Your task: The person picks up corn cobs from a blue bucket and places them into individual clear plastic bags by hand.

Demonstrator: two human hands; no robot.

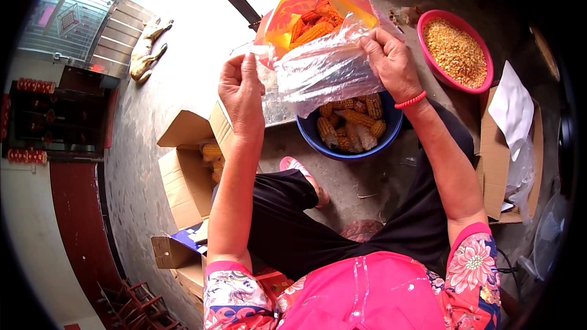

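My left hand (243,88) is closed in a pinch at the left edge of a thin plastic bag (327,73), which is clear-white with yellow and red. On the bag's right side, my right hand (391,64) grips the rim between thumb and fingers. Orange corn cobs (317,26) lie inside the spread mouth of the bag. Directly below, between my knees, stands a blue bucket (350,156) holding several corn cobs (356,117); the bag's near edge hangs over its far side. What supports the bag from beneath is hidden.
To the right sits a pink basin (489,67) full of loose kernels. An open cardboard box (183,186) with some cobs stands left, and another box (492,146) with plastic stands right. A dog (148,52) lies on the floor at the far left. A fan (547,232) is at lower right.
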